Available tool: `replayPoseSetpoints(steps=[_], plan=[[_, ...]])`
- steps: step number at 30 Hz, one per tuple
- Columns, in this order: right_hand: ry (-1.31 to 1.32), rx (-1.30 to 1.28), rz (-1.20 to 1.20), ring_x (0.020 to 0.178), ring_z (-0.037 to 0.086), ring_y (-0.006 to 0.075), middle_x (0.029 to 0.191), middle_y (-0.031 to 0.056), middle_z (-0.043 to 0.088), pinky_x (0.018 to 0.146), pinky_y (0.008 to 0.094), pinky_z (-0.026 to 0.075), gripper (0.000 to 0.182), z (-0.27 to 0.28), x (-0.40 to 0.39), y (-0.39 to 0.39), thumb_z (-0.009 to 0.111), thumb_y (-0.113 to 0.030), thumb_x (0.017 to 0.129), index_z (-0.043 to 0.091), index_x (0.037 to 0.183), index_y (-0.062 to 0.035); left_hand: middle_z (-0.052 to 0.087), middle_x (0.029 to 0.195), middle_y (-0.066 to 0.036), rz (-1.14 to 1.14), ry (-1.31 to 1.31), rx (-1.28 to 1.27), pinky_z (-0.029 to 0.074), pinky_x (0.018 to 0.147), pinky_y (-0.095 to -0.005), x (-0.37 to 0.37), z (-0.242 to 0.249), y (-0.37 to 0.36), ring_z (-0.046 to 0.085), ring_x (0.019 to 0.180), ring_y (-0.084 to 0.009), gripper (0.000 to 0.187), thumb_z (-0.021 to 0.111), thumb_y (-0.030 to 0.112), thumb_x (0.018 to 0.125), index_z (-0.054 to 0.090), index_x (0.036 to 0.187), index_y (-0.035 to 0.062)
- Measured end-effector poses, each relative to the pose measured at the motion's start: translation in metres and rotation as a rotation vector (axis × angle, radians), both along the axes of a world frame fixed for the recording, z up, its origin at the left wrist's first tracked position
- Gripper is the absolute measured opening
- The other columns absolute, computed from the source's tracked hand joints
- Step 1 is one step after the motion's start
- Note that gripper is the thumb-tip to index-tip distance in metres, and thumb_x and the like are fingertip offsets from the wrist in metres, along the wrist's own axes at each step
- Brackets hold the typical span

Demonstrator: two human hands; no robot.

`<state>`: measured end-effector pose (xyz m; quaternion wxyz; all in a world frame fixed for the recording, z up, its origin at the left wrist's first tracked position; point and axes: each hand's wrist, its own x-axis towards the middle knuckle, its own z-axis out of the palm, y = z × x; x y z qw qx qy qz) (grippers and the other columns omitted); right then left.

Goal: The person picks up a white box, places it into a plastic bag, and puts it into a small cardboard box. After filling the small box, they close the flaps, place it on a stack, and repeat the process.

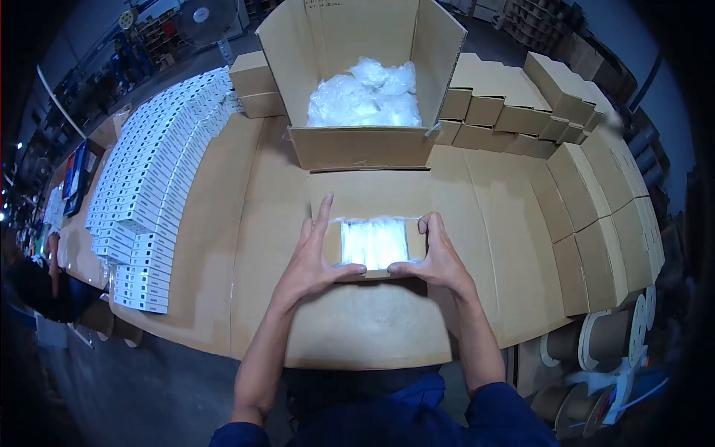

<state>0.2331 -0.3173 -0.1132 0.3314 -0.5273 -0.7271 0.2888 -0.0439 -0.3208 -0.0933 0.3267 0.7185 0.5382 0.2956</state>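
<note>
Cardboard-covered bench (pixel 246 223) in a dim warehouse. Head cam: my left hand (pixel 316 257) and right hand (pixel 436 253) both grip a small carton (pixel 375 246), open-topped, plastic-wrapped stuff inside — it sits mid-bench. Big box (pixel 363 82) behind holds more bags; folded cartons (pixel 596 216) stacked right, white boxes (pixel 153 179) left — plenty left, I'd say.

A large open carton (pixel 363 145) held clear plastic bags (pixel 366 95). Rows of white boxes (pixel 153 186) lay to its left, stacked brown boxes (pixel 588 194) to its right, tape rolls (pixel 607 339) below them, a fan (pixel 201 18) behind.
</note>
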Motion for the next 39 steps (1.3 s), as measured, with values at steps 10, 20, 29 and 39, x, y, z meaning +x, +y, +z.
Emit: replayPoseSetpoints(steps=[10, 20, 29, 39], plan=[[-0.044, -0.046, 0.004, 0.099, 0.048, 0.0295, 0.104, 0.0147, 0.043, 0.090, 0.0397, 0.046, 0.089, 0.009, -0.002, -0.003, 0.100, -0.045, 0.058, 0.039, 0.107, -0.0022, 0.043, 0.139, -0.034, 0.092, 0.097, -0.049, 0.044, 0.112, -0.0542, 0.012, 0.009, 0.003, 0.048, 0.134, -0.0520, 0.135, 0.094, 0.043, 0.065, 0.011, 0.167, 0.0200], [-0.105, -0.104, -0.229, 0.104, 0.055, 0.0336, 0.109, 0.0180, 0.047, 0.095, 0.0438, 0.049, 0.095, 0.018, -0.030, -0.010, 0.102, -0.041, 0.056, 0.040, 0.114, 0.0008, 0.031, 0.154, -0.034, 0.212, -0.058, 0.185, 0.036, 0.119, -0.0531, 0.020, 0.001, -0.002, 0.037, 0.144, -0.0505, 0.143, 0.098, 0.031, 0.063, -0.001, 0.166, 0.0113], [0.618, -0.121, -0.336, 0.141, 0.042, 0.0280, 0.150, 0.0218, 0.037, 0.117, 0.0406, 0.036, 0.074, -0.010, -0.033, -0.039, 0.089, -0.006, 0.074, 0.037, 0.127, -0.0049, 0.054, 0.135, -0.019, 0.138, -0.510, 0.417, 0.039, 0.113, -0.0471, 0.004, -0.055, -0.025, 0.051, 0.132, -0.0361, 0.051, 0.068, 0.045, 0.098, 0.054, 0.124, 0.0045], [0.216, 0.298, -0.469, 0.153, 0.023, 0.0486, 0.166, 0.0323, 0.012, 0.124, 0.0489, 0.024, 0.033, -0.026, -0.085, -0.099, 0.083, -0.010, 0.080, 0.075, 0.112, -0.0132, 0.054, 0.138, -0.018, 0.111, -0.485, 0.415, 0.039, 0.113, -0.0480, 0.000, -0.062, -0.030, 0.050, 0.134, -0.0372, 0.034, 0.076, 0.023, 0.092, 0.060, 0.117, 0.0063]])
